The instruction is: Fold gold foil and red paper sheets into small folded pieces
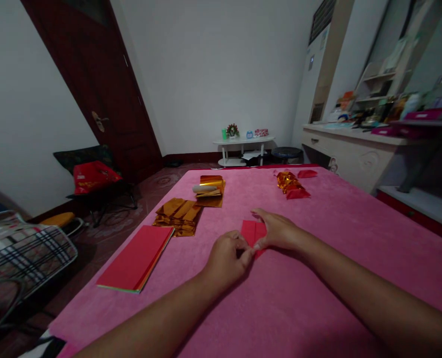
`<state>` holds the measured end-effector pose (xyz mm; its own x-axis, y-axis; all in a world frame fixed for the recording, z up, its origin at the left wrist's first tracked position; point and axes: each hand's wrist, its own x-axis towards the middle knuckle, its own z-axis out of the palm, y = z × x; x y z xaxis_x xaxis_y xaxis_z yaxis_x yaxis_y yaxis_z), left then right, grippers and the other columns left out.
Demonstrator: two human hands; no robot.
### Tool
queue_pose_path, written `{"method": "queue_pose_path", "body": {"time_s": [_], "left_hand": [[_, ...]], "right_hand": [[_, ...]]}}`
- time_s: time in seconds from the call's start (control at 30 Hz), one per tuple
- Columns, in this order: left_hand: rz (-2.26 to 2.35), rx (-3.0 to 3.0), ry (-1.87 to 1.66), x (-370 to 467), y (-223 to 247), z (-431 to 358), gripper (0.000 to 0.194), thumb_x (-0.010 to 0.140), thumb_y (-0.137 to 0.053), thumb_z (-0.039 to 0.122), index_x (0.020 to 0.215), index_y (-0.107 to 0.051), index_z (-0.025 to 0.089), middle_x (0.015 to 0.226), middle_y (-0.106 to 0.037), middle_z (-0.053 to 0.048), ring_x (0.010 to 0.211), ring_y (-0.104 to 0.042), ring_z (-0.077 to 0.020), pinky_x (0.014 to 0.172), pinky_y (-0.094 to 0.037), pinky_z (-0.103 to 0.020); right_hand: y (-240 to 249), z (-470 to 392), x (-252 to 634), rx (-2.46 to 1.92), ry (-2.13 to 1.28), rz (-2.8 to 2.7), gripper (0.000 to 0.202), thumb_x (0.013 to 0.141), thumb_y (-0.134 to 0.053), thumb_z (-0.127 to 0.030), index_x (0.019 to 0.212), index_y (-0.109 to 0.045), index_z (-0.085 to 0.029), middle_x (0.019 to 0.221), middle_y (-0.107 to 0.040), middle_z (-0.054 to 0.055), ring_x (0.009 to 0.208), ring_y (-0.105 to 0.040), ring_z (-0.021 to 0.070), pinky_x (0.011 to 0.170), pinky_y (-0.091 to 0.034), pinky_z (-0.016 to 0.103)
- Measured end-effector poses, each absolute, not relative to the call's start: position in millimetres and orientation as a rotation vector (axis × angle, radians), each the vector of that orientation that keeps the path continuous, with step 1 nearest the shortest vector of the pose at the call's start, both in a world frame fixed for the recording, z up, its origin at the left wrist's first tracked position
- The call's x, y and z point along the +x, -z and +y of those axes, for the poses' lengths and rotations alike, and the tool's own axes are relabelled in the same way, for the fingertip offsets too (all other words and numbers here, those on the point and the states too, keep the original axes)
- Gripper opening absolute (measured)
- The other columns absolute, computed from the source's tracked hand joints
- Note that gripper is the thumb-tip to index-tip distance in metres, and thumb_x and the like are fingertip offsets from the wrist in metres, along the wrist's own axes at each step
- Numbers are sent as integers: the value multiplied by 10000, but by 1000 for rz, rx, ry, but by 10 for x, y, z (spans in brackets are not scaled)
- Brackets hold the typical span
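Observation:
A small folded piece of red paper [253,229] lies on the pink cloth between my two hands. My left hand [231,254] pinches its near left edge, fingers curled and thumb pressed in. From the right, my right hand [276,231] grips the near edge with its thumb while the index finger arches over the far side. To the left rests a stack of red paper sheets [136,258] with coloured edges showing beneath. Beyond it sit folded gold foil papers [179,215] and a gold foil stack [211,199] with a pale rounded object [205,189] on top.
Gold and red folded pieces [290,184] lie at the far right of the pink-covered table [336,293]. A small white table [243,141] stands by the wall. At left are a chair with a red bag [94,177] and a plaid seat [30,253]; at right, a cluttered dresser [355,144].

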<state>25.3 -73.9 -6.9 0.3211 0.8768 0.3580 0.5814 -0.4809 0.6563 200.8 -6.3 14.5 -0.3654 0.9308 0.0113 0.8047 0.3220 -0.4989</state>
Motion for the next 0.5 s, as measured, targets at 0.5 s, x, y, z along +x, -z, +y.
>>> {"method": "queue_pose_path", "body": {"time_s": [0.5], "left_hand": [[1029,1117,-1447,172,134,-488,296,757,-612,355,956,-543,148,856,-610,-50,740,-589,-129,683,-460,-262]], "right_hand": [[-139,-205,1937,-1078,-1341,-1457,460,516,-769,-293,914,-602,-133,831,-679,43,698,-614,176,650,-484,286]]}}
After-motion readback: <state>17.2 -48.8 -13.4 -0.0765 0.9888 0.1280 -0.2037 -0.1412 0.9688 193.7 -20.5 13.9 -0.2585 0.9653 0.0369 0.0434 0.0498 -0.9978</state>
